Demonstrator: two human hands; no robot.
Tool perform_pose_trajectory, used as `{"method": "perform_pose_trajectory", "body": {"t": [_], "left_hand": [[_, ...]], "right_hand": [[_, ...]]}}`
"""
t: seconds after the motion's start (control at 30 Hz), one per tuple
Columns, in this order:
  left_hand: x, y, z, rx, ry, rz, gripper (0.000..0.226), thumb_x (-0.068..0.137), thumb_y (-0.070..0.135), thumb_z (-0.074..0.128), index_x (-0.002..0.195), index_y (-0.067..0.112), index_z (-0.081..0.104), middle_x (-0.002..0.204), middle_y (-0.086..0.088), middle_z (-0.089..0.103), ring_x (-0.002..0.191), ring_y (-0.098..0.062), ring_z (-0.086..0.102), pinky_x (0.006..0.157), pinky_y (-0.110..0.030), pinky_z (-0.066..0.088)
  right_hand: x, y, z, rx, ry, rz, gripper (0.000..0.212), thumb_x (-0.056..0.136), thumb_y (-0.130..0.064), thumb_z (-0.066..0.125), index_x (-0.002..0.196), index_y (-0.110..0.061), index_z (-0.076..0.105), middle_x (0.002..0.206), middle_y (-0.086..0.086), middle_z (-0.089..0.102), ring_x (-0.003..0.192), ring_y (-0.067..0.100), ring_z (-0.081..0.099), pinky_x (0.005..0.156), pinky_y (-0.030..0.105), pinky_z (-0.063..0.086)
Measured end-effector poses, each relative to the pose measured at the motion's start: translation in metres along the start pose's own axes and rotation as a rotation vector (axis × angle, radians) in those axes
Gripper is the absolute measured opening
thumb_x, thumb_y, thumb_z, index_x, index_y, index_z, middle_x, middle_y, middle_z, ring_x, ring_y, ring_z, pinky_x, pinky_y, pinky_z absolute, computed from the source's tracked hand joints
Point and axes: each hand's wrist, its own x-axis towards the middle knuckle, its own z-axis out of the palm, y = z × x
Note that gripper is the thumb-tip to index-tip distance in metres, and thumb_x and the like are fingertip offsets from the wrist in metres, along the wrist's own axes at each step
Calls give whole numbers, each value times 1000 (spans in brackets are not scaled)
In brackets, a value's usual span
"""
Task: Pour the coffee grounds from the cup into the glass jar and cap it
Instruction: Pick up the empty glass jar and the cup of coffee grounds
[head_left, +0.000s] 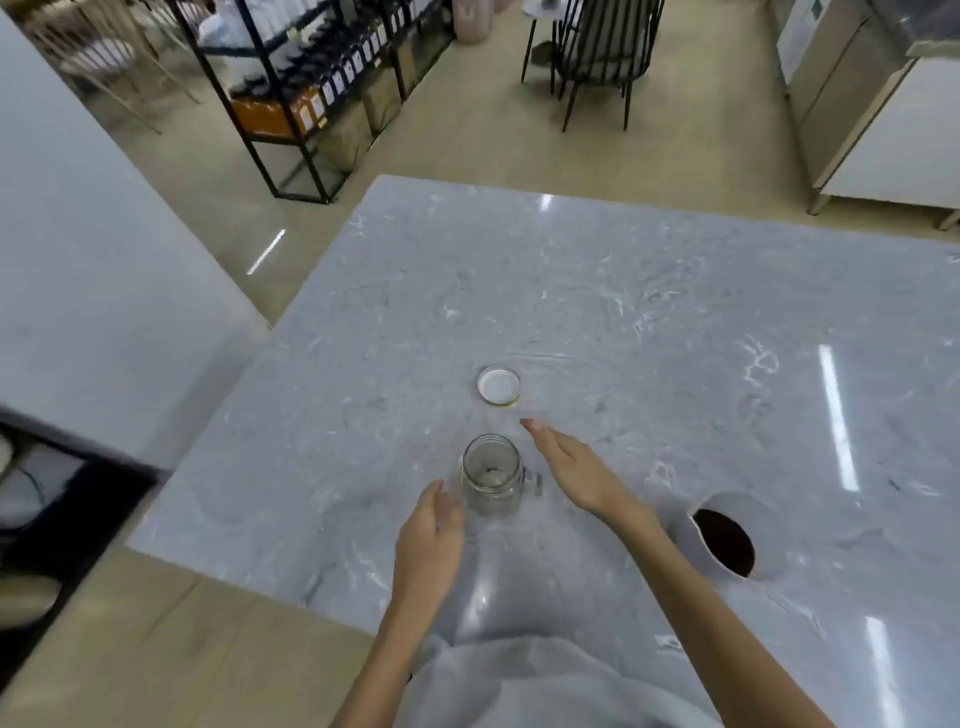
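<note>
Pale grey garment (545, 680) at bottom edge, both bare forearms reaching out over it. Left hand (431, 535) open, fingers loosely curved, just beside the glass jar (491, 475), holding nothing; contact unclear. Right hand (571, 467) open, flat, empty, just right of jar. Jar upright, clear, uncapped, small handle. White round lid (498, 385) beyond it, apart. Cup (724, 540) with dark grounds well right. Glossy grey marble table (649, 312). Black shelf rack (311, 78) and black chair (597, 52) on the floor beyond.
</note>
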Motion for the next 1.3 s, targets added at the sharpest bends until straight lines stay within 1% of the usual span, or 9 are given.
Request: {"method": "perform_pose_trajectory", "body": {"t": [0.13,0.27,0.43,0.53,0.63,0.83,0.97,1.1,1.3], "left_hand": [[-12,2,17,-278,-155,32,38,101,47,47,136,38,60,131,23,64,127,-2,57,104,-22,40],[4,12,29,-355,-223,0,47,107,43,39,150,29,51,151,13,54,140,-3,46,122,-35,32],[31,50,42,-168,-429,29,68,104,63,27,156,21,43,162,3,41,150,-13,36,127,-42,23],[43,64,42,10,-534,108,77,99,72,20,161,28,28,168,7,28,155,-13,24,129,-43,15],[55,59,30,102,-576,207,80,97,74,28,164,34,9,172,11,7,158,-8,5,130,-41,5],[49,31,25,358,-698,373,97,93,65,57,161,41,-9,173,2,-4,155,-25,-24,119,-51,-23],[57,27,35,174,-739,377,119,80,42,86,162,34,-1,169,-1,19,158,-31,8,127,-56,3],[72,26,45,81,-799,375,130,63,24,99,158,37,12,161,8,32,146,-10,36,120,-34,34],[89,30,65,50,-713,502,89,59,29,100,131,42,49,130,16,64,123,-7,62,104,-47,53]], "right_hand": [[-8,-10,24,198,-107,115,75,94,-71,20,148,-24,43,147,-16,39,134,-3,32,114,23,22],[-35,-2,28,368,-19,140,77,92,-71,19,155,-27,26,159,-15,21,139,-7,19,111,18,16],[-78,18,31,470,-67,237,81,90,-75,14,157,-34,-4,161,-19,-10,148,1,-4,119,27,0],[-90,26,27,516,-69,238,69,94,-71,12,154,-39,5,158,-22,5,148,8,20,124,38,11],[-84,32,12,542,131,291,83,91,-73,16,158,-24,12,161,-12,16,145,7,27,124,39,13],[-60,4,18,580,294,227,77,93,-68,16,158,-26,8,163,-14,5,146,-3,8,113,19,6],[-61,-9,51,648,389,280,64,102,-56,14,157,-24,8,163,-13,5,142,-5,8,109,15,7],[-79,-8,68,681,441,298,66,101,-59,15,157,-25,11,162,-14,7,136,-11,10,110,16,8],[-102,3,34,334,363,229,64,99,-56,41,155,-29,25,158,-16,28,144,-3,24,116,19,20]]}}
